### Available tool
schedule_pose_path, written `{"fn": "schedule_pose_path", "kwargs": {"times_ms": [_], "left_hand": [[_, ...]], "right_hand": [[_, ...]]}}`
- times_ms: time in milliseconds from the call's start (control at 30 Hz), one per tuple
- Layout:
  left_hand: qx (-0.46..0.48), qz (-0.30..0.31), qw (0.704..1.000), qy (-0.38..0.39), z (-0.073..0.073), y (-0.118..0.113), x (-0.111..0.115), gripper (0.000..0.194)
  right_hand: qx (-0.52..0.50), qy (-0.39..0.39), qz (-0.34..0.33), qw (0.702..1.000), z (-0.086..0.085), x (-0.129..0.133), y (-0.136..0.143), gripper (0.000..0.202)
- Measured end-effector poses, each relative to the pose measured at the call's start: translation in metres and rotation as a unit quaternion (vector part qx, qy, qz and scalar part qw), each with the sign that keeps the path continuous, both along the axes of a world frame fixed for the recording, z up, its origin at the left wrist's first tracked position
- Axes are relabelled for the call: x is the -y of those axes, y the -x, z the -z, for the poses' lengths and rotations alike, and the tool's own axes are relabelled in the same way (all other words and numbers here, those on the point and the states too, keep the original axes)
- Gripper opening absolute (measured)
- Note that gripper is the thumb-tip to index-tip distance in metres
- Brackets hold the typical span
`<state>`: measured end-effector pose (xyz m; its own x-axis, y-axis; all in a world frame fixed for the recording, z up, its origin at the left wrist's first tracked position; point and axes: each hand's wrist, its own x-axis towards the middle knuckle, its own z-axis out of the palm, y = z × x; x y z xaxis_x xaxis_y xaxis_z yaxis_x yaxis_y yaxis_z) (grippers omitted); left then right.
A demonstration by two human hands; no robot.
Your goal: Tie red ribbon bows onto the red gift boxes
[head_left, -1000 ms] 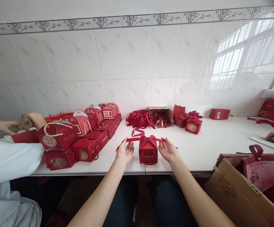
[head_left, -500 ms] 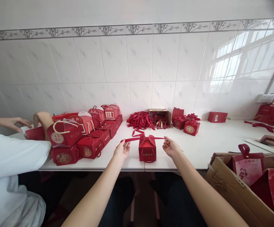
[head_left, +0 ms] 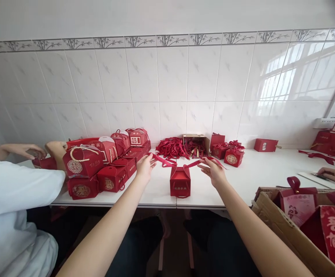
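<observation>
A small red gift box (head_left: 180, 184) stands upright at the front edge of the white table, with a red cord hanging on its face. A red ribbon (head_left: 192, 164) runs out from both sides of its top. My left hand (head_left: 146, 166) is up to the left of the box, its fingers closed on one end of the ribbon. On the other side, my right hand (head_left: 213, 169) has the other end, which trails past its fingers. Neither hand touches the box body.
Stacked red boxes (head_left: 112, 177) line the left, beside a co-worker's arm (head_left: 14, 151). Behind lie a ribbon pile (head_left: 171, 147) and finished boxes (head_left: 233, 157). A cardboard carton (head_left: 274, 209) is at the right front; another person's hand (head_left: 333, 175) rests beyond it.
Both my hands have risen and moved slightly apart from the box front, lifting the ribbon ends into a V. The box stays put. The view has shifted slightly.
</observation>
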<state>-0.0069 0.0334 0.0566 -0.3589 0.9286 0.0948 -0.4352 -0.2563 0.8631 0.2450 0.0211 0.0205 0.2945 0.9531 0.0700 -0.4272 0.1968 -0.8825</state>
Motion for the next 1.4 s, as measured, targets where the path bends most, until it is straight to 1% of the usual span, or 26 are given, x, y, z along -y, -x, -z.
{"fn": "schedule_pose_path", "kwargs": {"times_ms": [133,233,333,433,533,633,767,967,1100,1200,1300,1400], "left_hand": [[-0.097,0.042,0.992,-0.063,-0.032,-0.010,-0.002,0.011],[-0.147,0.052,0.983,-0.094,-0.050,-0.018,-0.007,0.013],[-0.176,0.051,0.977,-0.110,-0.063,-0.026,-0.014,0.015],[-0.195,0.059,0.971,-0.122,-0.070,-0.033,-0.021,0.016],[-0.200,0.068,0.968,-0.134,-0.074,-0.037,-0.024,0.017],[-0.196,0.079,0.967,-0.140,-0.077,-0.039,-0.026,0.016],[-0.183,0.093,0.968,-0.145,-0.078,-0.042,-0.027,0.014],[-0.161,0.103,0.973,-0.132,-0.074,-0.045,-0.026,0.013],[-0.145,0.107,0.975,-0.132,-0.074,-0.048,-0.025,0.013],[-0.135,0.123,0.974,-0.135,-0.077,-0.051,-0.023,0.015],[-0.133,0.137,0.972,-0.136,-0.078,-0.054,-0.020,0.015],[-0.150,0.151,0.968,-0.135,-0.074,-0.058,-0.017,0.015]], "right_hand": [[0.103,-0.043,0.039,0.993,-0.025,-0.005,-0.003,0.016],[0.151,-0.068,0.035,0.986,-0.043,-0.014,0.000,0.017],[0.171,-0.073,0.024,0.982,-0.060,-0.024,0.007,0.011],[0.174,-0.088,0.011,0.981,-0.075,-0.029,0.014,0.011],[0.173,-0.110,-0.003,0.979,-0.087,-0.031,0.019,0.013],[0.181,-0.118,-0.017,0.976,-0.095,-0.031,0.023,0.017],[0.183,-0.138,-0.038,0.973,-0.099,-0.031,0.027,0.022],[0.163,-0.147,-0.065,0.973,-0.101,-0.030,0.027,0.029],[0.125,-0.146,-0.092,0.977,-0.104,-0.028,0.027,0.021],[0.098,-0.134,-0.121,0.979,-0.105,-0.027,0.028,0.015],[0.092,-0.112,-0.140,0.979,-0.106,-0.029,0.032,0.009],[0.103,-0.092,-0.154,0.978,-0.106,-0.030,0.037,0.006]]}}
